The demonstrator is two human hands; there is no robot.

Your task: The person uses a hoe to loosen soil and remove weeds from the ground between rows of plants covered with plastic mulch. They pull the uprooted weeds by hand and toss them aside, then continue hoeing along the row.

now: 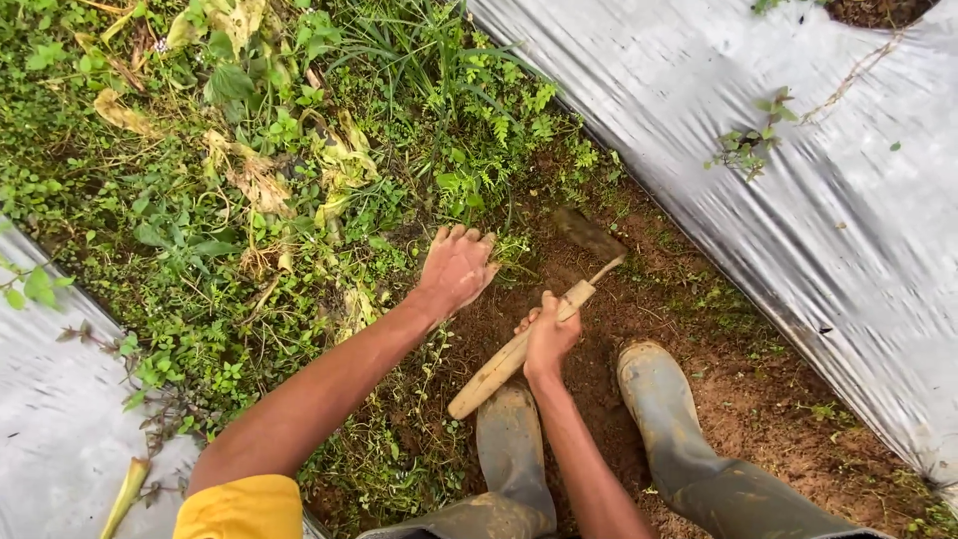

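Two hands engaged. Your right hand [548, 337] has its fingers clamped on the hand hoe [529, 334]; its handle runs up-right to a blade sunk in soil [639, 329]. Your left hand [457, 268], fingers together, presses the weeds [299, 200] just left of the blade.

Outdoor farm plot, a furrow between raised beds. Silver plastic mulch sheets [798, 150] cover the beds on both sides, bare reddish-brown soil [738, 399] and dense weeds [249, 180] lie between them. Muddy rubber boots [659, 409] and a short wooden-handled hoe [539, 329], probably for weeding, fit field work.
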